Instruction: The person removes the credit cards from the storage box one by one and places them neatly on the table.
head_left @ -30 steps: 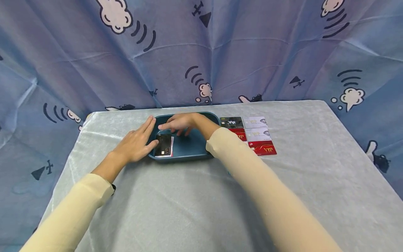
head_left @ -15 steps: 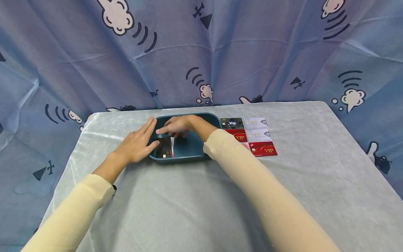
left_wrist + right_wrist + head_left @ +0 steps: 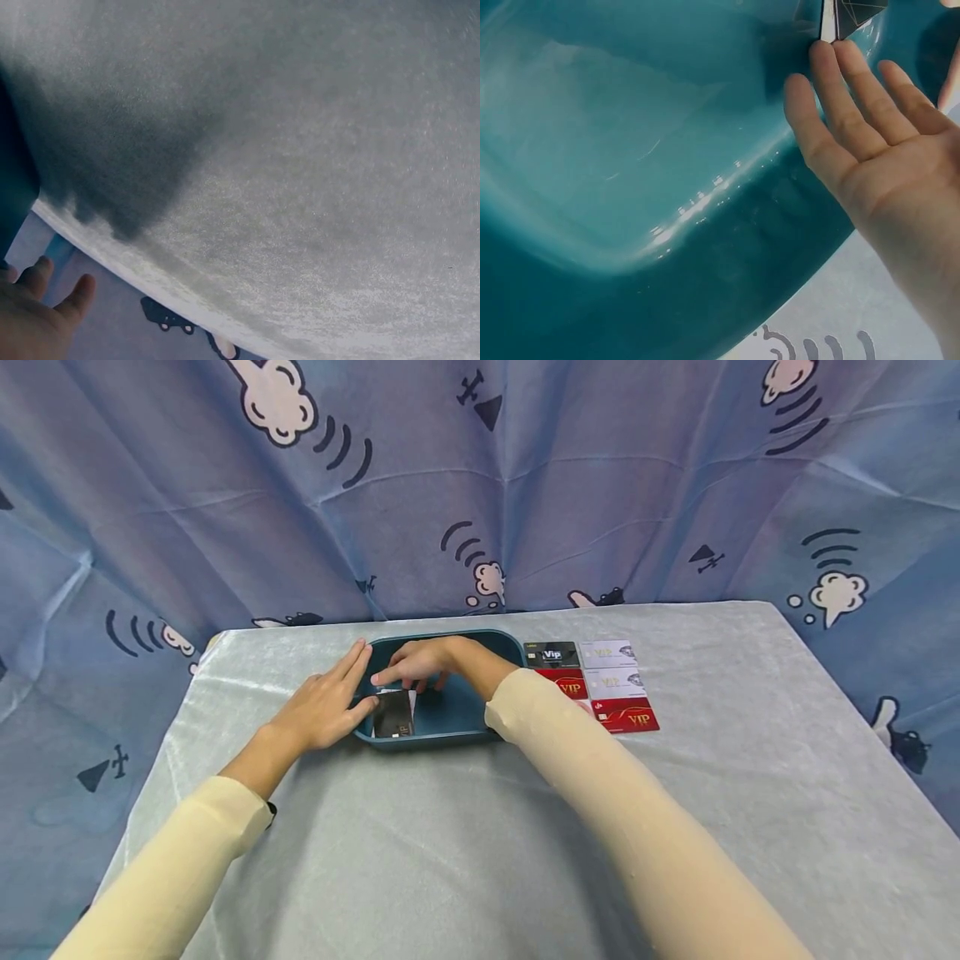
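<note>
A dark teal tray (image 3: 457, 718) holds a small stack of cards at its left end, a black VIP card (image 3: 393, 715) on top with a white edge showing beneath. My left hand (image 3: 318, 702) rests along the tray's left rim, fingers straight and thumb reaching over the rim to the black card's side. Inside the tray, my right hand (image 3: 427, 658) reaches down behind the stack, thumb pointing left. In the right wrist view, its extended fingertips touch the edge of the stack (image 3: 829, 21). Only part of the left hand (image 3: 34, 311) shows in the left wrist view.
Right of the tray lie several cards: a black card (image 3: 552, 654), white cards (image 3: 609, 652) and red cards (image 3: 626, 715). My right forearm partly covers them. A grey cloth (image 3: 435, 843) covers the table, with a patterned blue curtain (image 3: 600, 485) behind.
My right hand has moved slightly nearer, down toward the cards. The stack has shifted a little toward the near wall, and more white shows at its far edge. My left hand stays in place.
</note>
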The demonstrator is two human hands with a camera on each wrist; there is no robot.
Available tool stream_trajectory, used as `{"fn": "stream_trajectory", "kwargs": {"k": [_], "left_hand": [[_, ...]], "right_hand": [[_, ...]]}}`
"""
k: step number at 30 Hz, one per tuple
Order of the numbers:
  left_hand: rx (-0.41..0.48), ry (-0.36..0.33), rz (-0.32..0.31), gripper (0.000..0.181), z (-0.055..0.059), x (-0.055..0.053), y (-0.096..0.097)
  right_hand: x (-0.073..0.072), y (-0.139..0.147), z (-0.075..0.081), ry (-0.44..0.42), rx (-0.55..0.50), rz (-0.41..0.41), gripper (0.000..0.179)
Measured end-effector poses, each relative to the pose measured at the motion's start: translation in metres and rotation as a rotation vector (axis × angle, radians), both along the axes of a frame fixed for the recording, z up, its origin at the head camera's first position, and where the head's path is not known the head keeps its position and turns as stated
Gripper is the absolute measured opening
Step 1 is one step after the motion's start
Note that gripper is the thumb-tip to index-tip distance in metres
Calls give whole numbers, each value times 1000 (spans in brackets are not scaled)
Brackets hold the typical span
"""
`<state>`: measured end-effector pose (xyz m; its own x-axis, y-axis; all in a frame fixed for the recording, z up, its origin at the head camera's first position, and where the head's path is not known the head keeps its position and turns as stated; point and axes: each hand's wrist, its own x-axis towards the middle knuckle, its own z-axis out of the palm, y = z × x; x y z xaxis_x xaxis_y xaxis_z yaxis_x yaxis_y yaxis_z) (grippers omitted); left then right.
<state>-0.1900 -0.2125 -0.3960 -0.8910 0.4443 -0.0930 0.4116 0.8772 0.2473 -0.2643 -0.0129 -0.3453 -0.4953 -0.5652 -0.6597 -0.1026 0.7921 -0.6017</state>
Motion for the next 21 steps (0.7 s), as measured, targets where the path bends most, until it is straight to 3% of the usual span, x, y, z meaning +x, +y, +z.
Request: {"fn": "stream_trajectory", "kwargs": {"k": [21], "left_hand": [[18,18,-14,76,-1,-2,0]], "right_hand": [[7,4,2,208,-63,102,29]]}}
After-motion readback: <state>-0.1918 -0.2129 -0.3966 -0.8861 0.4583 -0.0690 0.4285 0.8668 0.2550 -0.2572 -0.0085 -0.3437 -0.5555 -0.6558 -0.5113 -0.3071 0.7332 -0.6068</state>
